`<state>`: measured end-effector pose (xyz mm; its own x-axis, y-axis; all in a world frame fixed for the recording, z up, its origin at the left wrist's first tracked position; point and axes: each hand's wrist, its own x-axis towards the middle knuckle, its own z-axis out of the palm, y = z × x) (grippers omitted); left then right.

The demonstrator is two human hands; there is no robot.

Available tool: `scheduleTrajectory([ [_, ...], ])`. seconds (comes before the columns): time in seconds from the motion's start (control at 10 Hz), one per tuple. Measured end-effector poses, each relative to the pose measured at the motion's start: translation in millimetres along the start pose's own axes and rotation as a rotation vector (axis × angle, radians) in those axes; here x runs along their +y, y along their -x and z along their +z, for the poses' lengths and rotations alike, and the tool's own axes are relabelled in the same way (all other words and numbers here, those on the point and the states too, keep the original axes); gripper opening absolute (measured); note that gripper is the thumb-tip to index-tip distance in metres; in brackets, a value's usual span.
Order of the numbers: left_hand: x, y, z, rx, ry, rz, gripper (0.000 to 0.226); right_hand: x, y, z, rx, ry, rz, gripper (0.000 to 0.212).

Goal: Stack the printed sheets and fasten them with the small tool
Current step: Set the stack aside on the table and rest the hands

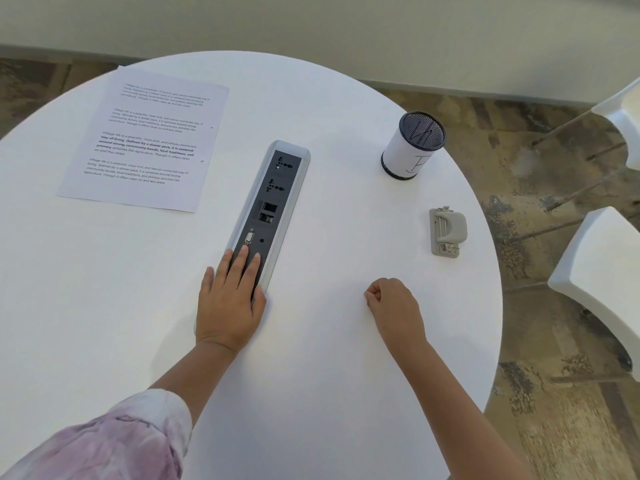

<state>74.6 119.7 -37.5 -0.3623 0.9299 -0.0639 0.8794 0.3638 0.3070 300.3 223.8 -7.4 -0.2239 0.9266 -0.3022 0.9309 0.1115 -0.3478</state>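
**White round table, both hands resting**

White tabletop point(329, 341) sits over mottled brown floor point(554, 427); pale chairs point(599, 271) stand at your right. Printed sheets point(145, 140) lie far left, the hole punch point(447, 232) near the right edge, a mesh cup point(414, 145) beyond it. Your left hand point(228, 303) lies flat, fingers released, on the socket strip point(268, 209). Your right hand point(393, 306) is clenched, holding nothing visible.

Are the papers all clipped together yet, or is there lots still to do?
The printed sheets lie in one pile at the table's far left, and holes show along one edge, so stacking and perhaps punching look done. Nothing is in hand: the left hand rests flat on the socket strip, and the right hand is a fist. The small grey tool sits untouched, so fastening seems left.
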Motion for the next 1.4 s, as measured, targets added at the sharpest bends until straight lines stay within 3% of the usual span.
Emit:
scheduleTrajectory([
  [0.4, 1, 0, -1, 0.001, 0.011, -0.004, 0.054, 17, -13, -7, -0.135, -0.318, 0.079, 0.014],
  [0.7, 0, 1, -1, -0.001, 0.008, -0.003, 0.054, 15, -5, 1, -0.039, -0.361, 0.117, 0.010],
  [1.0, 0, 1, 1, 0.005, 0.005, -0.002, 0.053, 15, 4, 7, 0.068, -0.289, 0.102, 0.008],
  [1.4, -1, 0, 1, 0.006, -0.005, -0.002, 0.053, 7, 5, 6, 0.057, -0.067, 0.046, 0.009],
])
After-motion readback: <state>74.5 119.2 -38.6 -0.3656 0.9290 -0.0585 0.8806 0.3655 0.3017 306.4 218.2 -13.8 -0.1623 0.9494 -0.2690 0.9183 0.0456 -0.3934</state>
